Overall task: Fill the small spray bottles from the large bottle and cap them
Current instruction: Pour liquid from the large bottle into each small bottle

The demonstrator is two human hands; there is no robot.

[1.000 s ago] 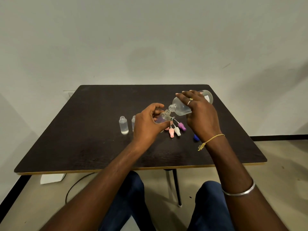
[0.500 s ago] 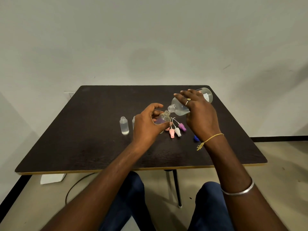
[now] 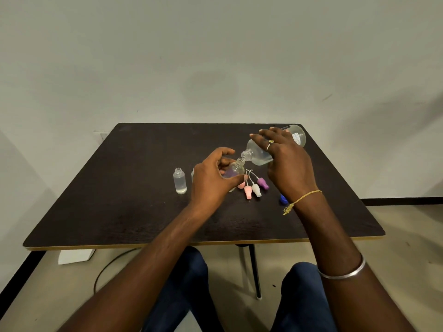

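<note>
My right hand (image 3: 285, 164) grips the large clear bottle (image 3: 260, 154), tipped down to the left so its open neck meets the mouth of a small clear bottle (image 3: 235, 170). My left hand (image 3: 211, 180) holds that small bottle tilted, just above the dark table (image 3: 119, 200). An uncapped small bottle (image 3: 179, 180) holding clear liquid stands upright to the left. Another small bottle is mostly hidden behind my left hand. Pink (image 3: 248, 191), white (image 3: 256, 190) and purple (image 3: 262, 183) spray caps with thin tubes lie between my hands.
A blue cap (image 3: 282, 198) lies on the table by my right wrist. The table stands against a plain wall. Under the table are its metal leg (image 3: 254, 271), a cable (image 3: 107, 267) and a white box (image 3: 75, 256) on the floor.
The large bottle has tipped a little further, its base rising slightly, while its neck stays at the small bottle's mouth. My left hand has hardly moved.
</note>
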